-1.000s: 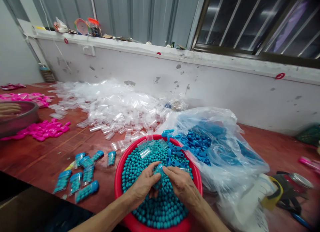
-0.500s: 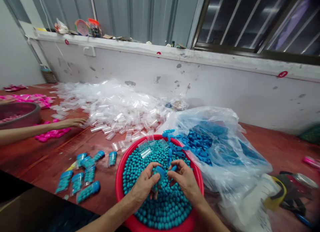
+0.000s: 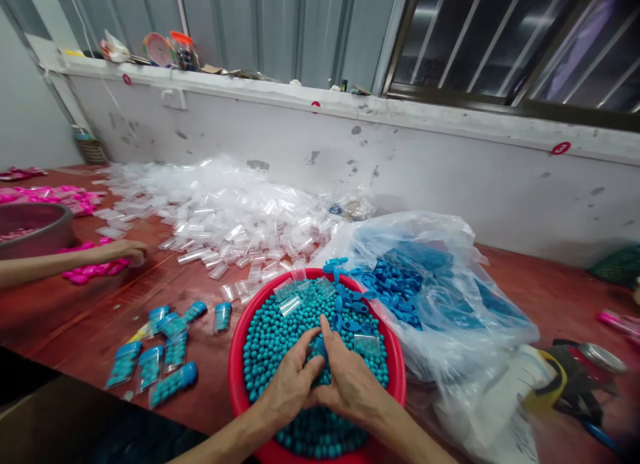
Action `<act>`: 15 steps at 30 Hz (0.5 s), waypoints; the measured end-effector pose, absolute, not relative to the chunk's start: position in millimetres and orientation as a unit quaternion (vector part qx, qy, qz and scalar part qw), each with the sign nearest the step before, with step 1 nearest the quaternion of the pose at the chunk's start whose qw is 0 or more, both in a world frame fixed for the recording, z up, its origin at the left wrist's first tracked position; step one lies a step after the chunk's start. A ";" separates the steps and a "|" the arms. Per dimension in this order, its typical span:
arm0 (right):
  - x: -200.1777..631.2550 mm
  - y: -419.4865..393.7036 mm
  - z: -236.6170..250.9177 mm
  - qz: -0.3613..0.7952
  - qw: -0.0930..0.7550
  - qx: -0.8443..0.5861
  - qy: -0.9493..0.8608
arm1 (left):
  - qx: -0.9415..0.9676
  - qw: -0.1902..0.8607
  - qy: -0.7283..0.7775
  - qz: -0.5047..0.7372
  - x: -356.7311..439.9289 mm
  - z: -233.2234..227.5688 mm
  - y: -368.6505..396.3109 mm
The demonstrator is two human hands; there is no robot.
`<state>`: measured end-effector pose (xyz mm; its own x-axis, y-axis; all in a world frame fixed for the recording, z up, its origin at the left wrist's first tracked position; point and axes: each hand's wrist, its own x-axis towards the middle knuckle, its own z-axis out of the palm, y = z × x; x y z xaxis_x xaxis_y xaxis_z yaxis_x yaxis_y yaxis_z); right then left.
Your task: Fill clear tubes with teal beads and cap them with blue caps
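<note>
Over a red basin (image 3: 239, 357) of turquoise beads (image 3: 267, 341), my left hand (image 3: 283, 384) is closed around a small clear container with a blue cap (image 3: 318, 349). My right hand (image 3: 353, 381) presses in against the same container from the other side. Both hands hide most of it. Blue caps (image 3: 354, 301) lie on the beads at the basin's right back edge. Clear empty containers (image 3: 290, 306) rest on the beads at the back, and another clear container (image 3: 367, 344) lies right of my hands.
Capped containers of turquoise beads (image 3: 173, 386) lie left of the basin. Behind is a heap of clear containers (image 3: 240, 204). A plastic bag (image 3: 450, 304) of blue caps stands right. At far left, another person's hand (image 3: 125, 251) is near pink pieces (image 3: 95, 271) and a grey basin (image 3: 60, 217).
My right hand has moved left from beside the left hand and now meets it around the container. A clear container shows at the basin's right. The other person's hand has drawn back left.
</note>
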<state>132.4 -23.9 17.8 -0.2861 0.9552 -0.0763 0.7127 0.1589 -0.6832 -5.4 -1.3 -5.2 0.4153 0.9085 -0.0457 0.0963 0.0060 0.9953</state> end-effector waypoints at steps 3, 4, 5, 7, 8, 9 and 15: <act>126.2 -25.3 17.4 0.231 0.168 -0.578 -0.765 | 0.621 0.599 0.375 0.337 -6.0 -3.8 0.5; 125.2 -25.8 16.9 0.213 0.165 -0.573 -0.774 | 0.622 0.599 0.372 0.340 -6.2 -3.6 0.9; 124.7 -26.3 16.0 0.204 0.167 -0.568 -0.780 | 0.621 0.596 0.373 0.346 -6.4 -3.4 1.3; 124.6 -27.7 12.6 0.209 0.185 -0.562 -0.778 | 0.619 0.588 0.381 0.354 -6.3 -3.4 1.6; 124.6 -28.6 10.2 0.217 0.198 -0.564 -0.771 | 0.619 0.583 0.386 0.357 -6.2 -3.5 1.4; 124.5 -29.4 7.6 0.224 0.210 -0.570 -0.762 | 0.621 0.577 0.390 0.359 -6.0 -3.7 1.0; 122.4 -33.4 1.2 0.251 0.172 -0.592 -0.746 | 0.617 0.553 0.430 0.358 -3.6 -6.6 -5.0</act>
